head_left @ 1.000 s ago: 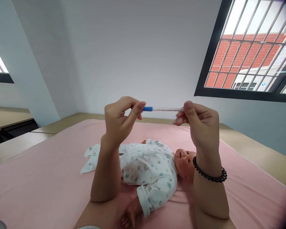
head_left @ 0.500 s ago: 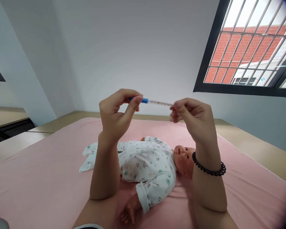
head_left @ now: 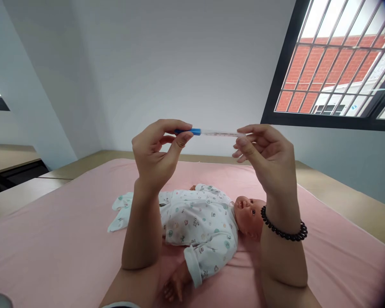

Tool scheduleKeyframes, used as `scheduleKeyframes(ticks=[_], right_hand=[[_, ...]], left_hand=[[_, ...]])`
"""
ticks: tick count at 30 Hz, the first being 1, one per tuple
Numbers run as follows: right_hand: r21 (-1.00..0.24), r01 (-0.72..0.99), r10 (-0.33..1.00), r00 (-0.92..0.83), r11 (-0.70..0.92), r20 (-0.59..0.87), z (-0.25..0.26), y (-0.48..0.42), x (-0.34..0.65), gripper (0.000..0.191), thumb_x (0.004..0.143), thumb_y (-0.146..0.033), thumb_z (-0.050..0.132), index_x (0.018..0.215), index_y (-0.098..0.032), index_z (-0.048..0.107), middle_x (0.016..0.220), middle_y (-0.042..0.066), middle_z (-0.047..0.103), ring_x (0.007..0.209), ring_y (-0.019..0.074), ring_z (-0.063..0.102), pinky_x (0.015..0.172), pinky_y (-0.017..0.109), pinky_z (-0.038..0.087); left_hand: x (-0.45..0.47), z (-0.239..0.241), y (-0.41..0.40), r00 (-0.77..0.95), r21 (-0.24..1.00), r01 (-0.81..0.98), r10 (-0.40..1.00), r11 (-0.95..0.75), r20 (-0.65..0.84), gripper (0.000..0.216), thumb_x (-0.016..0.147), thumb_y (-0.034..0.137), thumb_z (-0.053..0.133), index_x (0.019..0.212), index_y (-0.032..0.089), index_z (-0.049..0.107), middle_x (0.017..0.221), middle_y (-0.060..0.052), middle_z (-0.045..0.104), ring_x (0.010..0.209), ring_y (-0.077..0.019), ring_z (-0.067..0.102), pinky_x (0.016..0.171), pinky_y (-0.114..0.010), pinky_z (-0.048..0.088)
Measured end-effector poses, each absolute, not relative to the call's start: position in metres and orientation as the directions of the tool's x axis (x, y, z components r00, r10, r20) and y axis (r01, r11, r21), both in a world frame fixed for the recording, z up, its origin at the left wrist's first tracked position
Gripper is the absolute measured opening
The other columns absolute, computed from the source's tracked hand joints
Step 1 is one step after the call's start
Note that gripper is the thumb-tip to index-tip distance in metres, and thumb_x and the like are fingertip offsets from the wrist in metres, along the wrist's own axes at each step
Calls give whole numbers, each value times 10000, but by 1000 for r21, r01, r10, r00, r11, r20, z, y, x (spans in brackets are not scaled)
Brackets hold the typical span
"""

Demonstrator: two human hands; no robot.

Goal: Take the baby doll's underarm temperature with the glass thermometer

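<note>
A slim thermometer (head_left: pixel 220 133) with a clear body and a blue cap (head_left: pixel 195 131) is held level in the air between my two hands. My left hand (head_left: pixel 160 143) pinches the blue cap between thumb and fingers. At the clear end, my right hand (head_left: pixel 265 152) has its thumb below and index finger above the tip, the other fingers loosely curled. Faint markings run along the clear body, too small to read. Below my hands a baby doll (head_left: pixel 199 216) in a white printed outfit lies on its back, its head to the right and partly hidden by my right forearm.
A pink sheet (head_left: pixel 67 231) covers the table under the doll, with wooden table edge (head_left: pixel 340 188) showing on the right and at the back. Behind stands a plain wall (head_left: pixel 179 64), and a barred window (head_left: pixel 333 68) is at upper right.
The thermometer has come level and its clear end is slightly higher. My right hand has shifted a little right, its index finger lifted and straighter. My left hand keeps its pinch.
</note>
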State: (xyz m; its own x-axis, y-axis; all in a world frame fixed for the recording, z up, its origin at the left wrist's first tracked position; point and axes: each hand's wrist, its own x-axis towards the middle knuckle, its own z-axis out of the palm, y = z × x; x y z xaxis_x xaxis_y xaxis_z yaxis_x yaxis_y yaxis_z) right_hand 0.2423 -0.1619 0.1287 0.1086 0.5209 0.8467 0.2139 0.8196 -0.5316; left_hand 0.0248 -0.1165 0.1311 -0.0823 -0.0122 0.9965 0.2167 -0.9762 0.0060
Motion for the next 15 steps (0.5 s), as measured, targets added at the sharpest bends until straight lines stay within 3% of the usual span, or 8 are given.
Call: scheduleKeyframes(ticks=[4, 7, 11, 13, 15], right_hand=[[-435, 280, 373, 247, 856, 894, 129, -169, 237, 172, 837, -308, 790, 859, -242, 634, 851, 7, 634, 794, 160, 652, 607, 278, 567], [-359, 354, 288, 237, 864, 928, 128, -175, 234, 183, 856, -253, 755, 739, -229, 616, 919, 35, 623, 949, 187, 636, 672, 292, 568], [-328, 415, 269, 196, 849, 943, 128, -181, 231, 80, 848, -229, 747, 872, -243, 673, 1120, 58, 605, 1078, 204, 609, 727, 310, 584], [-327, 424, 270, 190, 844, 944, 128, -182, 230, 165, 840, -215, 747, 980, -256, 670, 1141, 54, 599, 1045, 189, 610, 732, 305, 578], [-331, 413, 261, 217, 849, 941, 129, -182, 229, 153, 842, -216, 744, 943, -247, 634, 1078, 40, 595, 1017, 180, 608, 743, 304, 566]], left_hand=[[25, 132, -116, -134, -31, 220, -62, -975, 989, 122, 888, 248, 766, 992, 311, 766, 900, 18, 743, 800, -138, 722, 597, -273, 619], [25, 133, -115, -142, -66, 209, -97, -976, 985, 161, 873, 203, 776, 1002, 300, 771, 896, 18, 749, 793, -132, 722, 594, -265, 617], [25, 133, -114, -132, -84, 189, -110, -978, 985, 210, 860, 175, 785, 1021, 310, 768, 898, 23, 754, 785, -130, 722, 590, -272, 611], [25, 134, -114, -125, -75, 191, -100, -979, 987, 210, 867, 185, 783, 1024, 323, 765, 902, 26, 756, 786, -131, 723, 592, -282, 609], [25, 133, -115, -126, -77, 190, -102, -979, 987, 205, 870, 196, 784, 1023, 330, 765, 902, 27, 757, 783, -133, 722, 586, -291, 605]])
